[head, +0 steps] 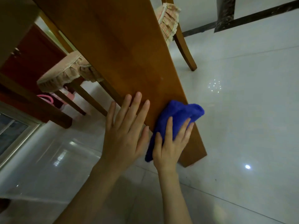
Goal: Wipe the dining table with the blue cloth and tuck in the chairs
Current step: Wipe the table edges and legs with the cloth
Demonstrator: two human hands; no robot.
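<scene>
The wooden dining table (pixel 123 50) runs from the top left down to its near corner at lower right. My left hand (pixel 124 133) lies flat near the table's near end, fingers straight and spread. Beside it my right hand (pixel 171 143) presses the bunched blue cloth (pixel 182 113) onto the tabletop close to the right edge, fingers spread over it. A chair with a frilled beige cushion (pixel 64 75) stands on the table's left side. A second chair with a checked frilled cushion (pixel 169 25) stands on the right side, its leg on the floor.
Glossy white floor tiles (pixel 242 110) surround the table, with dark inlay strips at the top right. A red cabinet (pixel 32 57) and pink items (pixel 48 99) sit behind the left chair. A window frame (pixel 17 133) is at the far left.
</scene>
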